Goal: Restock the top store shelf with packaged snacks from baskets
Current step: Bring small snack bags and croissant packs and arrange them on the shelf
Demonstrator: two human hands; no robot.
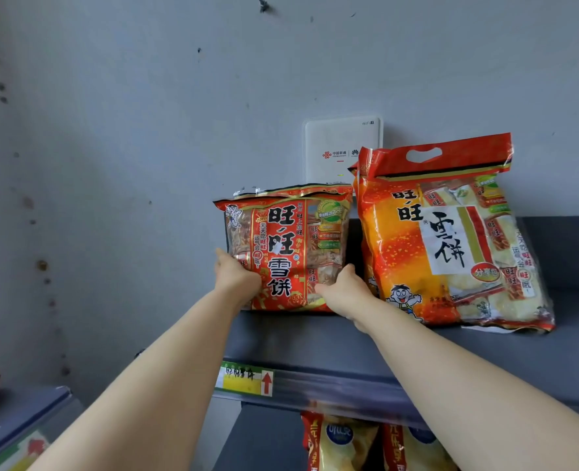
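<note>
Grey top shelf point(315, 334) is bearing the red snack bag point(284, 246) upright near its left edge, left hand point(237, 278) and right hand point(344, 290) gripping its lower corners.

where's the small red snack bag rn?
Head view, centre: red bag upright on top shelf, gripped by left hand and right hand, left of the orange bag, below the WiFi box.

Soft, even light washes the grey wall point(128, 113), and the shadows are faint and diffuse. Glare glints off the foil top seam of the small snack bag point(288, 249) and the large snack bag point(451, 239). The wide lens bows the shelf rail point(349, 385) and stretches the lower corners. The price label point(243, 380) and the packets below point(342, 443) are blurred.
</note>
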